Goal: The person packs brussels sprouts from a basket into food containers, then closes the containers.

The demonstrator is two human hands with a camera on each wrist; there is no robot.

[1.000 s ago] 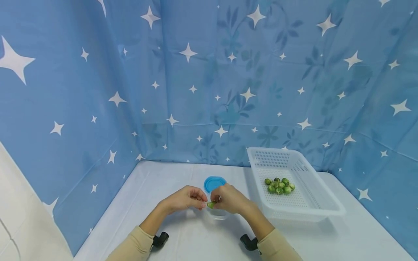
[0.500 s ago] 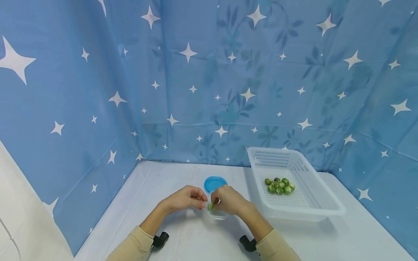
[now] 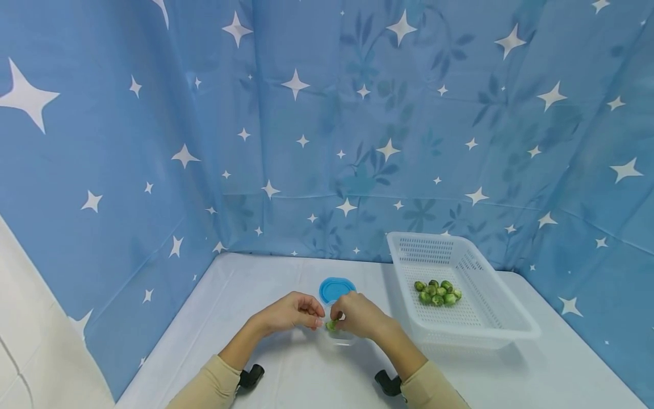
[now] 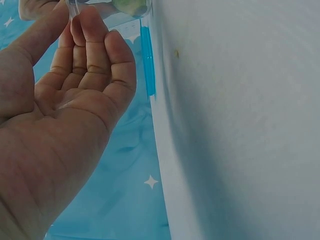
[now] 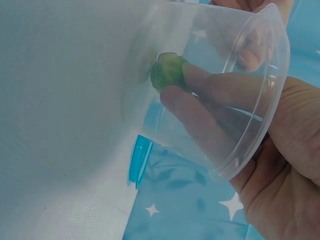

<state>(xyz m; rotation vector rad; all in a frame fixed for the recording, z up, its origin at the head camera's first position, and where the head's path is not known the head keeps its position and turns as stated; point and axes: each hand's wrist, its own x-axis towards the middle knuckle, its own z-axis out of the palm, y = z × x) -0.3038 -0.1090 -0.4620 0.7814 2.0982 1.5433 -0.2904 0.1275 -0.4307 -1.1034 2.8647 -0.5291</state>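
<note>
A small clear plastic container [image 5: 280,65] stands on the table between the hands. My left hand [image 3: 292,311] pinches its rim between thumb and fingers, as the left wrist view [image 4: 65,95] shows from the palm side. My right hand [image 3: 361,314] reaches over the opposite rim, thumb and finger inside the container. They hold a green Brussels sprout [image 5: 168,72] near the container's bottom, seen through its see-through wall. In the head view the sprout is partly covered by the right fingers.
A blue lid [image 3: 336,288] lies just beyond the container. To the right stands a large white slotted basket [image 3: 480,312] with several Brussels sprouts [image 3: 437,293] inside. A blue star-patterned curtain [image 3: 306,170] borders the white-covered table [image 3: 265,267].
My right hand has lowered the sprout a little, deeper into the container. My left hand stays at the rim. The basket and lid keep their places.
</note>
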